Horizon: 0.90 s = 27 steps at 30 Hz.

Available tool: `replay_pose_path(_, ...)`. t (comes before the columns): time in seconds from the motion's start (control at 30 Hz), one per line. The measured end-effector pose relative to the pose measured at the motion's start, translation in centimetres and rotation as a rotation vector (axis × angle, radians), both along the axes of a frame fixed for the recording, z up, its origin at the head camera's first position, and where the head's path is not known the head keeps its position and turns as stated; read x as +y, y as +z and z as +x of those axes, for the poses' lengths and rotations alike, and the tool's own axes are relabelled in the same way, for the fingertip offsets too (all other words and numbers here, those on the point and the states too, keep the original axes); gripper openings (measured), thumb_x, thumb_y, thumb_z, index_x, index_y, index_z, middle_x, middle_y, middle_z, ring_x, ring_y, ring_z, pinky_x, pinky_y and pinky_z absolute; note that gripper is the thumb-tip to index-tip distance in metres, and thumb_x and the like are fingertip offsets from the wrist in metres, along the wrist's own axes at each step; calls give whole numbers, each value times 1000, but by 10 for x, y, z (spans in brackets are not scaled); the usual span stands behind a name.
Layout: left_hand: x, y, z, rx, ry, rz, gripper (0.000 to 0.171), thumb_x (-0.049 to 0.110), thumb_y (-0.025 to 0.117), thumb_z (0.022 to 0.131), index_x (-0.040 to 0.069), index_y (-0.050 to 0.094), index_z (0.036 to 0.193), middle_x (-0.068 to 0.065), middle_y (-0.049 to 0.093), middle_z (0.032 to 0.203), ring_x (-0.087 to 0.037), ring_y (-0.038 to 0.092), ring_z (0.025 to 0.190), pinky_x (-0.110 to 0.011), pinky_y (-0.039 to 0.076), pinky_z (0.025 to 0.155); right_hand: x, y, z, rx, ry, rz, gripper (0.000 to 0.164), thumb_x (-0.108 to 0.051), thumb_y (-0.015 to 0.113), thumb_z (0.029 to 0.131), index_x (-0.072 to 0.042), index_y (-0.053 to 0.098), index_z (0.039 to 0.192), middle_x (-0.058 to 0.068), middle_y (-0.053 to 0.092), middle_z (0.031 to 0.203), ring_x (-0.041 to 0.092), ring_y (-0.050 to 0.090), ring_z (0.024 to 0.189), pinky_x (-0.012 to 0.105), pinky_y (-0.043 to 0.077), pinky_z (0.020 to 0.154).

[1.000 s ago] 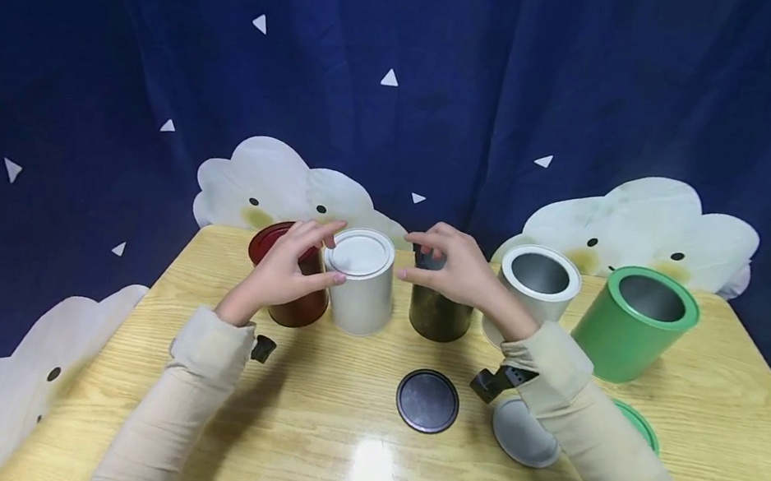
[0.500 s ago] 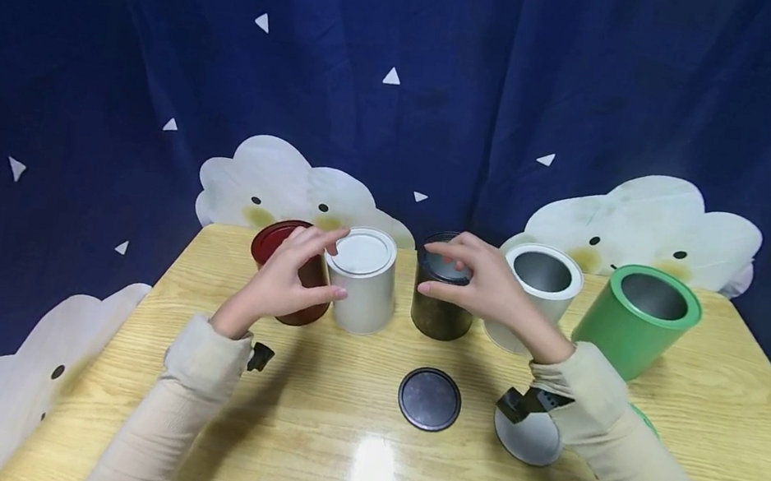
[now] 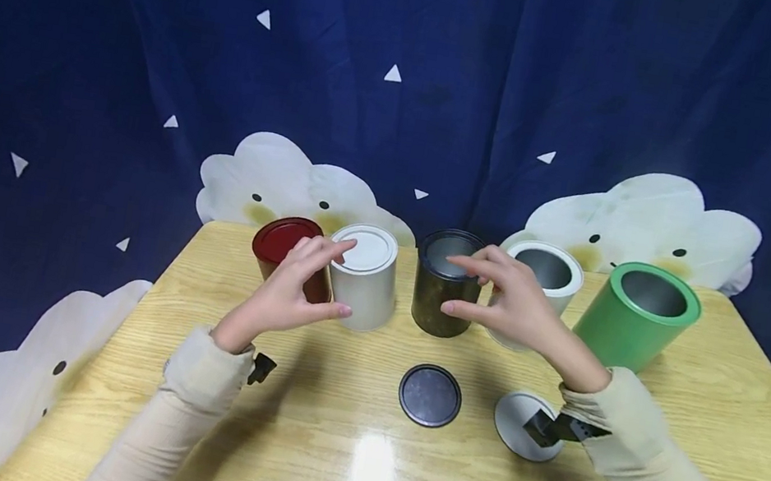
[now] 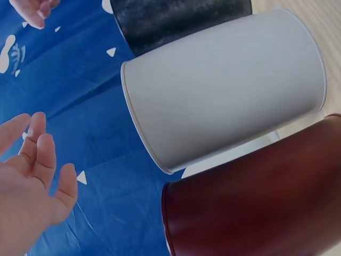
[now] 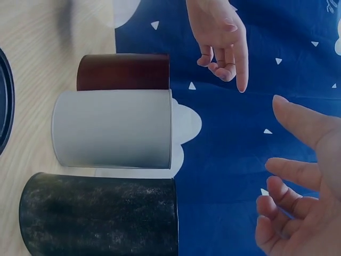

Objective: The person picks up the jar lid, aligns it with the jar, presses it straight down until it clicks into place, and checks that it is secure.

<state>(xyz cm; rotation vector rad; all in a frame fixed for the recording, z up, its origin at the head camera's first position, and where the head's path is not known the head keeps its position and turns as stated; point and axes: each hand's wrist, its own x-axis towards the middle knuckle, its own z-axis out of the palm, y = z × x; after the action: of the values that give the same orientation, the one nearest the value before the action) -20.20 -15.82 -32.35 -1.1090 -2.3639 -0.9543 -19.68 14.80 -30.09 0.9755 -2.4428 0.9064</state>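
Note:
My left hand point(image 3: 294, 289) hovers in front of the red can point(image 3: 314, 286) and the lidded white can point(image 3: 368, 304), thumb and fingers apart, holding nothing. Both of those cans have lids on. In the left wrist view its fingers stand clear of the white can point(image 4: 224, 90). My right hand point(image 3: 514, 300) is in the air by the black can point(image 3: 439, 307) and the lidless white can point(image 3: 559, 300), which it partly hides. Its thumb and forefinger are spread with nothing between them. The black can's top is uncovered, showing a grey inside.
A lidless green can point(image 3: 622, 334) stands at the right end of the row. On the wooden table point(image 3: 295, 443) lie a black lid point(image 3: 430, 395) and a whitish lid point(image 3: 516, 418), the latter partly behind the right wrist's camera. A blue curtain point(image 3: 444, 50) hangs behind.
My right hand has moved right, from beside the lidded white can to past the black can. My left hand has shifted only slightly. The green lid is now hidden behind the right sleeve.

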Motion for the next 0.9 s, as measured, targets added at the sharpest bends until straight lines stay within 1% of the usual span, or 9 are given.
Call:
replay_pose_path(0.1,2,-2,2,-9,-6,-3,76,27,78,67,2,46,131,-15,53,112,-26,40,100,-44,30,86,4,-1,4,0,-5,5,51,-23,81,65,-6,65,110,-1,56,88,7,47,63,26,40,57)
replay_pose_path(0.2,5,-4,5,-27,-11,-13,76,28,78,67,3,45,132,-15,52,111,-24,40,98,-42,30,84,8,-2,9,10,-5,8,51,-23,81,65,-6,65,111,-2,56,89,9,47,70,28,39,61)
replay_pose_path(0.3,7,-7,8,-37,-14,-24,77,26,79,66,2,45,131,-15,52,110,-23,39,97,-40,31,83,12,-5,14,17,-4,12,52,-22,82,65,-6,65,111,-2,56,89,10,47,74,30,38,63)
replay_pose_path(0.4,10,-11,10,-39,-16,-23,78,25,80,65,2,45,131,-15,52,110,-23,39,98,-40,30,83,17,-9,20,11,-14,20,53,-24,82,64,-7,65,111,-3,54,89,10,47,76,29,38,64)
replay_pose_path(0.6,15,-20,15,-39,-41,-16,79,26,81,64,5,45,132,-13,51,113,-25,39,103,-44,28,87,29,-22,27,6,-10,38,56,-24,83,63,-6,64,112,-2,55,93,13,50,81,29,40,68)
replay_pose_path(0.77,21,-30,19,-51,-60,-43,80,28,81,65,7,44,133,-10,47,122,-26,38,109,-46,28,88,39,-35,31,32,-13,41,55,-22,83,61,-4,64,110,-3,54,91,14,48,76,27,39,65)
replay_pose_path(0.9,24,-38,19,-45,-68,-57,81,29,81,64,5,45,132,-10,47,121,-25,38,108,-46,29,86,45,-44,33,26,-18,29,55,-20,83,61,-4,64,110,-5,53,91,13,48,77,27,40,65)
